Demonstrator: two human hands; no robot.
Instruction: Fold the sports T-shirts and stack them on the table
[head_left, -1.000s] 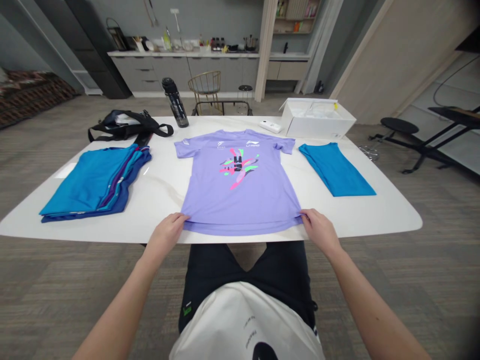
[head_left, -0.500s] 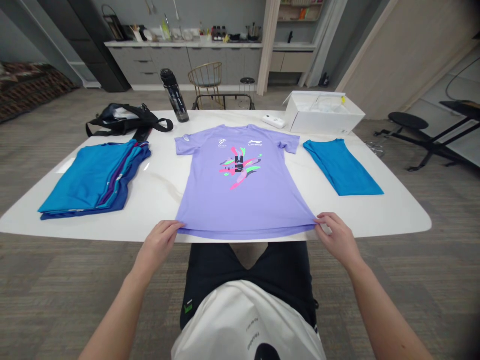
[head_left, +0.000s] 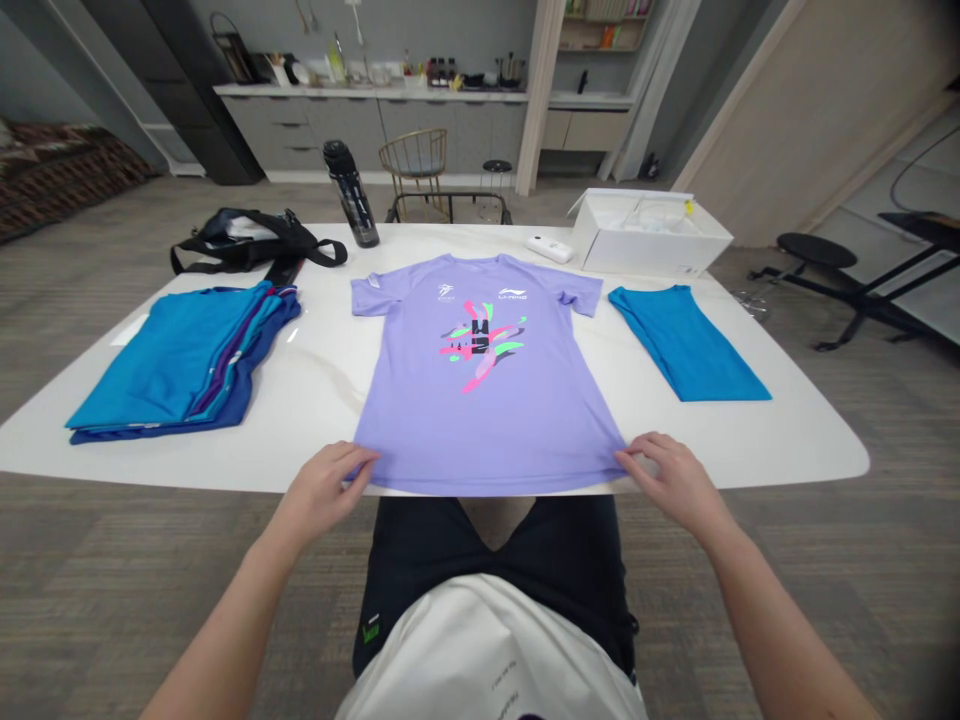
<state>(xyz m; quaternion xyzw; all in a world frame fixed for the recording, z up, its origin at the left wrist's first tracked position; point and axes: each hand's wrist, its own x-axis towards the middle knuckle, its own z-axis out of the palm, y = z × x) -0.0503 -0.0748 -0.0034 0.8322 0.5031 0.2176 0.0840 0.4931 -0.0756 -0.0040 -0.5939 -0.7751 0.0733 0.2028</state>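
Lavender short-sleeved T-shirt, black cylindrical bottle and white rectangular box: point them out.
Lavender short-sleeved T-shirt (head_left: 484, 372): head view, middle of the printed front.
Black cylindrical bottle (head_left: 352, 197): head view, middle of its body.
White rectangular box (head_left: 651, 248): head view, wall facing the person.

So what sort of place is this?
Probably a kitchen and dining area, perhaps in a home: a long counter holds bottles and a pot, with a tall dark fridge-like unit beside it.
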